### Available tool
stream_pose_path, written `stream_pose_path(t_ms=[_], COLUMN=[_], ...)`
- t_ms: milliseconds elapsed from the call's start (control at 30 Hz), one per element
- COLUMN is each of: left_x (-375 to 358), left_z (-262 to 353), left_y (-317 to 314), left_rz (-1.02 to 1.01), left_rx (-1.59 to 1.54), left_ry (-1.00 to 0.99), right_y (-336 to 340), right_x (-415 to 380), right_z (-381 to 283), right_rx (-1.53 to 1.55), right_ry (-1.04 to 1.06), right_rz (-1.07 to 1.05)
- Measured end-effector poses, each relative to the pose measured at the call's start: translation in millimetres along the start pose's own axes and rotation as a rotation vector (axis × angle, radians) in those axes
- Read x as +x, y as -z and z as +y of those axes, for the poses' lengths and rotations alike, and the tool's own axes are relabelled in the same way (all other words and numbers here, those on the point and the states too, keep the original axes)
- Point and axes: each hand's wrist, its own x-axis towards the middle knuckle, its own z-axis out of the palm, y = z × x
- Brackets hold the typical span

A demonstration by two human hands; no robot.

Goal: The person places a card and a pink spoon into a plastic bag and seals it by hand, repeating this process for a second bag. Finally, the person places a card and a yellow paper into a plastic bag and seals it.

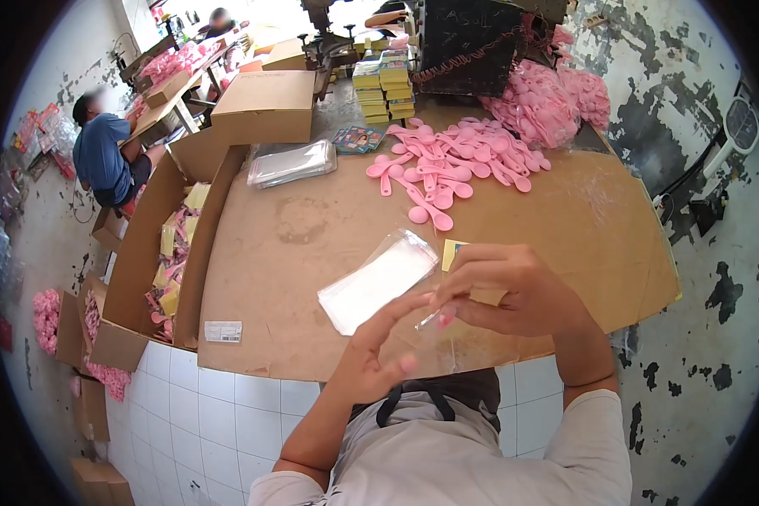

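My right hand is over the front of the cardboard-covered table, its fingers pinched on a small clear plastic bag with a bit of pink by the fingertips. My left hand is close beside it, thumb spread away from the fingers, the index fingertip at the right hand's fingers. A yellow card shows just behind my right hand, partly covered by it. Behind the left hand lies a stack of clear plastic bags with a white look. Farther back is a heap of pink plastic spoons.
Another pile of clear bags and some printed cards lie at the back. An open carton of packed pieces stands left. Stacked yellow cards and pink bundles are behind. A person sits far left.
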Motion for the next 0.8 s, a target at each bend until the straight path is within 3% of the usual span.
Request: stream_pose_path(t_ms=[33, 133, 300, 400, 500, 633, 800], left_x=[-4, -7, -5, -4, -3, -4, -3], left_z=[6, 6, 9, 13, 18, 10, 0], left_y=[0, -16, -20, -21, -21, -24, -26], left_rz=[-0.052, 0.065, 0.212, 0.269, 0.248, 0.198, 0.135], left_rx=[0.001, 0.072, 0.0, -0.022, 0.201, 0.453, 0.699], left_ry=[0.02, 0.019, 0.216, 0.316, 0.265, 0.118, 0.1], right_y=[-3, -11, -29, -44, -50, -63, -70], right_x=[-2, -3, -14, -14, -19, -22, -23], right_z=[-6, -17, -17, 1, -9, 2, 15], right_rx=[-0.014, -0.044, 0.06, -0.447, -0.699, -0.905, -0.905], right_ry=[-0.053, -0.16, -0.274, 0.111, 0.138, 0.157, 0.05], right_rz=[0.017, 0.053, 0.199, 0.464, 0.275, 0.241, 0.207])
